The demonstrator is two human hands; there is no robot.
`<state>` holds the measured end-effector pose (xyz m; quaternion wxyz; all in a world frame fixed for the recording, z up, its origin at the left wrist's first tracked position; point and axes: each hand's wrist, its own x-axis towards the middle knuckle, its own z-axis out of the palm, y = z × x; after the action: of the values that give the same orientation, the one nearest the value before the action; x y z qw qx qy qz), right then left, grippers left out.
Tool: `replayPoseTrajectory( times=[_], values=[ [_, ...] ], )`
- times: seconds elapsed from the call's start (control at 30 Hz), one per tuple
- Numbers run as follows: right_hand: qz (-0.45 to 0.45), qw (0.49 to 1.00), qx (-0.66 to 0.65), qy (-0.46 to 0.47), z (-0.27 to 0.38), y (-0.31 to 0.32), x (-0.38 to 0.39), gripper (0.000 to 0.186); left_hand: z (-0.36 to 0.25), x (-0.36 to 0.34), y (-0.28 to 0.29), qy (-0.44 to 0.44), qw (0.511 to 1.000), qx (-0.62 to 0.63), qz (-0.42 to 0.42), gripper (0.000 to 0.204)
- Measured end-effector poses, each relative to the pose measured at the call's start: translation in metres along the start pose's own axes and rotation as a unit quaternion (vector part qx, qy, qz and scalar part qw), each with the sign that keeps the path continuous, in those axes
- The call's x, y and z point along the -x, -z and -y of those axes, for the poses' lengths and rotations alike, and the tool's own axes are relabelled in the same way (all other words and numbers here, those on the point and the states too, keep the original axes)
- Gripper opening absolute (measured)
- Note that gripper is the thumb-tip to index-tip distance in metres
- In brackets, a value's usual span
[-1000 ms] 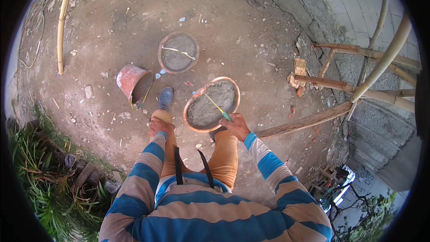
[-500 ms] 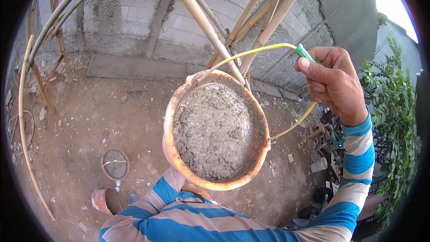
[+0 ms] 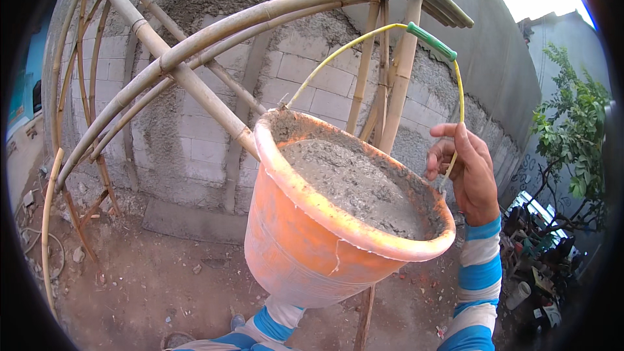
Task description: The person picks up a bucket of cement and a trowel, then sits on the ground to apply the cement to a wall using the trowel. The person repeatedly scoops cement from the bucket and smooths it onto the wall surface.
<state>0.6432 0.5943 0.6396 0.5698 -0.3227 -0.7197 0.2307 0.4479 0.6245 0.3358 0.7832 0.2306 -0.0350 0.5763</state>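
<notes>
An orange plastic bucket [image 3: 305, 240] full of wet grey mortar [image 3: 351, 179] is held up in front of me, tilted, its rim lower on the right. Its yellow wire handle [image 3: 338, 52] arches above it with a green grip [image 3: 432, 41] that no hand holds. My right hand [image 3: 471, 172] is beside the right end of the wire, near the rim, fingers loosely bent and apart. Whether it touches the wire is unclear. My left sleeve [image 3: 278, 320] runs up under the bucket, which hides my left hand.
Bamboo poles [image 3: 195, 52] cross ahead and above, one passing close behind the bucket's left rim. A block wall [image 3: 208, 117] stands behind them. At right are a leafy tree [image 3: 569, 123] and a heap of clutter [image 3: 539, 253]. Dirt ground [image 3: 143, 286] lies below.
The bucket is now higher and tilted, showing its orange side. My right hand has let go of the green grip and dropped toward the right rim. The view has swung up toward the wall.
</notes>
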Motion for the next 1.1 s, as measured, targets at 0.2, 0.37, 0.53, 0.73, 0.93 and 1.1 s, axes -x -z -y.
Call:
replayPoseTrajectory(
  times=[0.2, 0.37, 0.53, 0.73, 0.93, 1.1],
  values=[
    [-0.187, 0.967, -0.075, 0.155, -0.059, -0.046, -0.032, 0.042, -0.045, -0.093, -0.003, -0.002, 0.997, 0.036, 0.069, 0.091],
    [-0.263, 0.934, -0.025, 0.242, -0.026, -0.071, -0.130, 0.042, -0.124, -0.170, -0.069, -0.066, 0.987, 0.009, 0.143, 0.092],
    [-0.201, 0.911, 0.060, 0.354, 0.021, -0.051, -0.257, 0.037, -0.180, -0.251, -0.154, -0.129, 0.972, 0.004, 0.198, 0.092],
    [-0.181, 0.896, 0.101, 0.393, 0.080, -0.060, -0.397, 0.036, -0.273, -0.319, -0.276, -0.232, 0.944, -0.065, 0.227, 0.092],
    [-0.218, 0.871, 0.204, 0.390, 0.080, -0.063, -0.478, 0.034, -0.319, -0.364, -0.330, -0.282, 0.928, -0.103, 0.223, 0.093],
    [-0.246, 0.846, 0.266, 0.390, 0.076, -0.055, -0.525, 0.033, -0.344, -0.391, -0.353, -0.312, 0.915, -0.137, 0.215, 0.093]
  ],
)
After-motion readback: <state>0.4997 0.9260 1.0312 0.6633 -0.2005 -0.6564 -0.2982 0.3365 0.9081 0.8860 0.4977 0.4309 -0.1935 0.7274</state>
